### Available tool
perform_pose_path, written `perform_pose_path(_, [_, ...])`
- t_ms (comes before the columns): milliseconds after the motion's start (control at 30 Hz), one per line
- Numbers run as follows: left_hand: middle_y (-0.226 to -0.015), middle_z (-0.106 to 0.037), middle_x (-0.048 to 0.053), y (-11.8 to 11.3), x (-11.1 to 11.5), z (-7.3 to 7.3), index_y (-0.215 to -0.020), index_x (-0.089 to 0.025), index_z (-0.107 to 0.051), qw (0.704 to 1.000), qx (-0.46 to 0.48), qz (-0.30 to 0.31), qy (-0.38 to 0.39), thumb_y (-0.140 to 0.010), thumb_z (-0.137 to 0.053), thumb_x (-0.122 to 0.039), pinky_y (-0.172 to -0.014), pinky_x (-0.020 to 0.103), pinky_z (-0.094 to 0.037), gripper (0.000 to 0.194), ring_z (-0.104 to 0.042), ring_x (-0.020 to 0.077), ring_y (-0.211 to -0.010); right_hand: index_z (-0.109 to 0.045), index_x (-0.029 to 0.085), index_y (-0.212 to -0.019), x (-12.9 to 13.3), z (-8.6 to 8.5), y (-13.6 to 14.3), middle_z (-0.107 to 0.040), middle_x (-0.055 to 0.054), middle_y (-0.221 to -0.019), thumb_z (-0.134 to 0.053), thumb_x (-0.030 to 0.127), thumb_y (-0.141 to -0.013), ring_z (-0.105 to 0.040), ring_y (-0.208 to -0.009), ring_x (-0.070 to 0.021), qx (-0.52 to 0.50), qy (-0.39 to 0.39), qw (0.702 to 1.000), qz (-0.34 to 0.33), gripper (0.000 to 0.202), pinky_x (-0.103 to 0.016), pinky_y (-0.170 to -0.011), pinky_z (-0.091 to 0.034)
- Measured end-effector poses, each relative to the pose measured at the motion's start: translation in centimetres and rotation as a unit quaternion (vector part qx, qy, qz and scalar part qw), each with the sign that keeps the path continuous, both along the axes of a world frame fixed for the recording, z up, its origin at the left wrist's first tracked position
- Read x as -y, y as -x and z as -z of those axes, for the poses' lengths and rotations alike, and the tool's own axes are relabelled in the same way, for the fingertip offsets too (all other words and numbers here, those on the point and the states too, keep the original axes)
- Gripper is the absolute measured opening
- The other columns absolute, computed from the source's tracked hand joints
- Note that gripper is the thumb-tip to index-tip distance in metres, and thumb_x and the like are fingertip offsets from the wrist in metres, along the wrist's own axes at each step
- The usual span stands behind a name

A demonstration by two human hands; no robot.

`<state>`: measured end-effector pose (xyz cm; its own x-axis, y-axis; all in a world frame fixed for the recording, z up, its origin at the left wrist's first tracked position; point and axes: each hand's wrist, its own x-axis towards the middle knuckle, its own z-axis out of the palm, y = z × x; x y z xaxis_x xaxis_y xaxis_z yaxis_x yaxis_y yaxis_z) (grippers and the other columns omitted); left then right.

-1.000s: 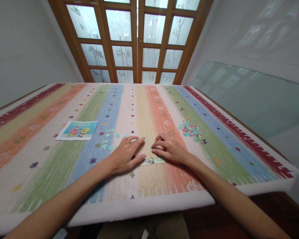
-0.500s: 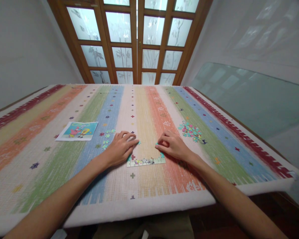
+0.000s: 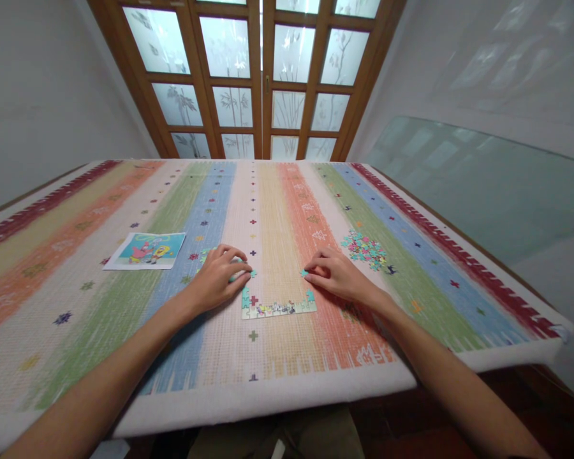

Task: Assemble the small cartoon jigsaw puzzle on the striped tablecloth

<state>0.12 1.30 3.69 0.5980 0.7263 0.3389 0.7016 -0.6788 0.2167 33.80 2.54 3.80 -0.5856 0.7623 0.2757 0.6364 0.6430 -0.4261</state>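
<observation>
My left hand (image 3: 221,275) pinches a small teal jigsaw puzzle piece (image 3: 253,274) between thumb and fingertips, just above the left side of a part-joined puzzle border (image 3: 277,310). Opposite it, my right hand (image 3: 332,274) pinches another teal puzzle piece (image 3: 304,273), above the border's right side. The border lies flat in a U shape: a bottom row of joined pieces with short teal sides rising at each end. Beyond my left hand, a few loose light-green pieces (image 3: 203,255) show, partly hidden by the hand.
A printed cartoon picture (image 3: 146,250) lies flat at the left. To the right of my right hand is a heap of loose puzzle pieces (image 3: 364,250). A striped cloth (image 3: 272,210) covers the table. Beyond the far edge stand wooden glass doors (image 3: 263,83).
My left hand has moved left with its piece, uncovering the border's left side and covering some loose pieces. My right hand has shifted slightly and its piece shows more clearly.
</observation>
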Motion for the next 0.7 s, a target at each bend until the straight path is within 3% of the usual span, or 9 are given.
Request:
perform_pose_path(233, [-0.112,-0.069,0.009,0.3,-0.1,0.0,-0.101,-0.023,-0.075,1.0,-0.007,0.008,-0.007,-0.104,-0.054,-0.038,-0.093,0.048,-0.045,0.026,-0.053,0.0292,-0.11,-0.072,0.023,-0.089,0.0,-0.4,-0.1,-0.068,-0.008,-0.088,-0.07,0.019,-0.091,-0.063,-0.085,-0.0239,-0.002,0.033,0.999,-0.012,0.005,-0.041,-0.078,-0.053])
perform_pose_path(500, [-0.113,-0.069,0.009,0.8,-0.2,-0.4,-0.1,-0.024,-0.075,0.999,0.009,0.017,0.032,-0.104,-0.053,-0.039,-0.097,0.05,-0.046,0.027,-0.054,0.0288,-0.111,-0.071,0.022,-0.084,0.3,-1.2,0.0,-0.071,-0.003,-0.072,-0.065,0.019,-0.089,-0.061,-0.063,-0.0172,-0.063,0.194,0.979,-0.004,0.008,-0.033,-0.06,-0.049])
perform_pose_path(700, [-0.11,-0.069,0.008,1.2,-0.1,-0.6,-0.098,-0.024,-0.075,0.998,0.016,0.023,0.064,-0.101,-0.056,-0.041,-0.099,0.051,-0.044,0.026,-0.054,0.0284,-0.11,-0.074,0.019,-0.084,0.4,-1.6,0.2,-0.068,-0.002,-0.066,-0.065,0.021,-0.085,-0.057,-0.059,-0.0151,-0.063,0.247,0.967,-0.006,0.009,-0.031,-0.058,-0.044])
